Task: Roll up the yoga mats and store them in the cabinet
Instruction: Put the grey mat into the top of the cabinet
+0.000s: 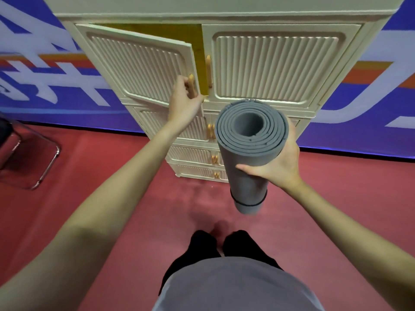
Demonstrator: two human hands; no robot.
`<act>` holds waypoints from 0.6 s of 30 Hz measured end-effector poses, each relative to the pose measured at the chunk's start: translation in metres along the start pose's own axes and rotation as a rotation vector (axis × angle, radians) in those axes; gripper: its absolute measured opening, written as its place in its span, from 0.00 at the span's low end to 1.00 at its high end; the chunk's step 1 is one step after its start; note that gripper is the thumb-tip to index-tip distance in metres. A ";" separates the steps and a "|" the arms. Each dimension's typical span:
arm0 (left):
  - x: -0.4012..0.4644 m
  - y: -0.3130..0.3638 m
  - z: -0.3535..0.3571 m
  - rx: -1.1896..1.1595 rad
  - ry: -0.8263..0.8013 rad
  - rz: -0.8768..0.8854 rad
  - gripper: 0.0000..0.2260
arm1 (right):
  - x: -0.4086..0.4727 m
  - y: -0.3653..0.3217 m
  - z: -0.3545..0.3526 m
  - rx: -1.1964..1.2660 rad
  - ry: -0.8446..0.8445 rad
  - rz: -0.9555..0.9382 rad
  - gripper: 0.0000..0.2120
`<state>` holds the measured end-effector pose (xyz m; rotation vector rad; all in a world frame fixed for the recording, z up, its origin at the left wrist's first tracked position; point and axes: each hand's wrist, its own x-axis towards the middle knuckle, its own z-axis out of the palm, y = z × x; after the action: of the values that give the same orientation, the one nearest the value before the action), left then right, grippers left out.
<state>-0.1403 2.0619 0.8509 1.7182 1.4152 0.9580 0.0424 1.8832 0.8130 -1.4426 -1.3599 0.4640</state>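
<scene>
A big cream cabinet (224,63) stands on the red floor (112,176), against a blue wall (45,86). Its top left door (139,63) is part way open, and yellow shows inside. The rolled-up grey yoga mat (247,153) stands upright in the air in front of the cabinet. The right hand (280,162) grips it around the middle. The left hand (183,99) curls around the door's small handle (191,85).

This looks like a sports hall or gym: a red sports floor (112,176), a blue banner wall (45,70) with big white lettering behind, a cream storage cabinet (269,63) against it, and a metal chair frame (42,167) far left.
</scene>
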 end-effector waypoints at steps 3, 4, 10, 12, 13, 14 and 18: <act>-0.032 -0.023 -0.020 0.096 0.080 0.115 0.12 | -0.004 -0.004 0.006 -0.018 0.008 0.034 0.58; -0.042 -0.033 -0.028 0.127 0.109 0.134 0.14 | -0.006 -0.006 0.009 -0.016 0.015 0.039 0.58; -0.094 -0.088 -0.081 0.242 0.242 -0.006 0.19 | -0.012 -0.028 0.036 0.021 0.061 0.013 0.55; -0.104 -0.109 -0.102 0.228 0.232 -0.075 0.19 | -0.012 -0.035 0.048 0.045 0.050 0.004 0.54; -0.109 -0.119 -0.113 0.229 0.224 -0.085 0.18 | -0.013 -0.039 0.054 0.054 0.044 0.002 0.54; -0.113 -0.129 -0.123 0.230 0.221 -0.082 0.18 | -0.014 -0.043 0.060 0.059 0.041 0.001 0.54; -0.122 -0.152 -0.159 0.232 0.284 -0.114 0.15 | -0.019 -0.057 0.086 0.052 0.031 0.001 0.54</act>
<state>-0.3661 1.9750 0.7816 1.6903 1.8510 1.0390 -0.0619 1.8904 0.8231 -1.4029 -1.3136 0.4722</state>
